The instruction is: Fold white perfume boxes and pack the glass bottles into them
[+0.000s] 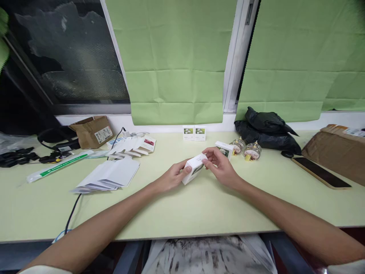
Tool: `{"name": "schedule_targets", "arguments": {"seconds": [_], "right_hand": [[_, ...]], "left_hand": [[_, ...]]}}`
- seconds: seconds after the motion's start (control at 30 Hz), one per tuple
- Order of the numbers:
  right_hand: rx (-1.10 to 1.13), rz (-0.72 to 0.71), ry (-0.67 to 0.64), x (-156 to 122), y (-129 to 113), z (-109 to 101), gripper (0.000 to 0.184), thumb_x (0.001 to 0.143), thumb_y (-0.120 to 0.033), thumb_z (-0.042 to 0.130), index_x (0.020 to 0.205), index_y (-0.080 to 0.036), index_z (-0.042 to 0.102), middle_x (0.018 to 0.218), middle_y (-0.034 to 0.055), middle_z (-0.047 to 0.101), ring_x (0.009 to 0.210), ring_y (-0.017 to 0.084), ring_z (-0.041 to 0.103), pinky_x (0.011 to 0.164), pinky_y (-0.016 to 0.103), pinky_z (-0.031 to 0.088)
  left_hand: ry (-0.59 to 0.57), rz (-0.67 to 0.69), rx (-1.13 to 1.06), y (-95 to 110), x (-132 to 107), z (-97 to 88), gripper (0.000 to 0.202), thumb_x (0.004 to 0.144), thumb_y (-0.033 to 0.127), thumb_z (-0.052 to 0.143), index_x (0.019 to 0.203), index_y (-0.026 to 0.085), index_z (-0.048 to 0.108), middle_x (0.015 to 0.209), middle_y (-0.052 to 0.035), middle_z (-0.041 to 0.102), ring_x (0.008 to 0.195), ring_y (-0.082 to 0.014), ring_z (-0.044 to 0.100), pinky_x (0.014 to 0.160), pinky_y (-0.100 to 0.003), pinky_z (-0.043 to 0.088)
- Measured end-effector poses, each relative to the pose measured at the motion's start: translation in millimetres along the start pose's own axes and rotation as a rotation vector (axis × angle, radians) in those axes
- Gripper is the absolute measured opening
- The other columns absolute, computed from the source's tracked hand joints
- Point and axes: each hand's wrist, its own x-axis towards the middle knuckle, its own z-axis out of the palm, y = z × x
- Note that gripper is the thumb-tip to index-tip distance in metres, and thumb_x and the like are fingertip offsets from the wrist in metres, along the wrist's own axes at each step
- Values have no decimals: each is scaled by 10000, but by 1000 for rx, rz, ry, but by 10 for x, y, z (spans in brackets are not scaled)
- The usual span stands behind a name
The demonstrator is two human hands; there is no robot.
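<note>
A small white box (194, 168) with a dark green picture on one side is tilted above the table in front of me. My left hand (173, 176) grips its left end, thumb on the near side. At its upper right end, the fingers of my right hand (219, 166) are closed on the box's edge. Just behind my right hand lies another white box (224, 149) with a flower picture, partly covered by that hand. Two round glass bottles (252, 151) with gold parts stand to its right. Two matching white boxes (194, 133) stand side by side at the back.
On the left are folded white cartons (110, 175), more flat cartons (132, 146), an open cardboard box (94, 132), a green-and-white packet (59, 166) and a black cable. On the right are black plastic bags (266, 129), a phone (321, 172) and a brown carton (336, 152).
</note>
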Motion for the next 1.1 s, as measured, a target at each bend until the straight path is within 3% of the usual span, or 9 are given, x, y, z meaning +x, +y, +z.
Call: {"name": "schedule_targets", "arguments": {"seconds": [0.2, 0.3, 0.4, 0.63, 0.77, 0.93, 1.1], "right_hand": [[-253, -113, -39, 29, -14, -87, 294, 1027, -387, 638, 1306, -299, 611, 1090, 55, 589, 893, 209, 620, 825, 404, 551], [-290, -139, -29, 48, -14, -110, 263, 1017, -383, 650, 1264, -298, 610, 1171, 70, 591, 1019, 239, 620, 914, 434, 549], [-199, -123, -45, 56, -21, -105, 261, 986, -399, 696, 1204, -286, 604, 1185, 65, 605, 1100, 253, 615, 968, 439, 544], [94, 43, -53, 97, -57, -79, 238, 1025, -470, 615, 1070, -242, 666, 1030, 41, 654, 974, 213, 629, 871, 362, 512], [231, 166, -17, 144, -75, -67, 242, 914, -459, 758, 934, -224, 708, 929, 22, 684, 900, 201, 624, 860, 361, 504], [430, 294, -22, 160, -105, -80, 190, 856, -382, 813, 845, -215, 724, 932, 18, 715, 902, 191, 628, 907, 372, 500], [541, 359, -95, 156, -115, -71, 148, 874, -365, 796, 898, -232, 735, 927, -7, 675, 891, 169, 610, 880, 338, 486]], "left_hand": [[146, 89, 127, 44, -47, 3, 531, 1103, 490, 442, 1583, 274, 366, 1464, -127, 609, 1258, -272, 625, 1007, -384, 526], [200, 180, 231, 74, -46, -2, 456, 1096, 437, 477, 1521, 280, 424, 1486, -131, 562, 1258, -263, 612, 1023, -403, 527], [222, 255, 340, 89, -24, 11, 401, 1049, 405, 589, 1421, 268, 528, 1375, -112, 618, 1206, -259, 613, 996, -398, 528], [287, 265, 401, 71, 0, 28, 357, 1059, 308, 574, 1412, 262, 544, 1273, -96, 640, 1095, -223, 616, 940, -379, 522], [287, 245, 354, 73, -8, 35, 360, 1050, 337, 605, 1399, 266, 551, 1282, -96, 619, 1108, -223, 607, 933, -376, 524], [326, 195, 251, 130, -3, 85, 269, 1038, 342, 625, 1285, 247, 576, 1245, -82, 632, 1119, -218, 620, 930, -366, 521], [336, 243, 245, 165, 2, 104, 269, 1005, 330, 679, 1237, 241, 575, 1192, -72, 650, 1083, -212, 636, 906, -363, 525]]}}
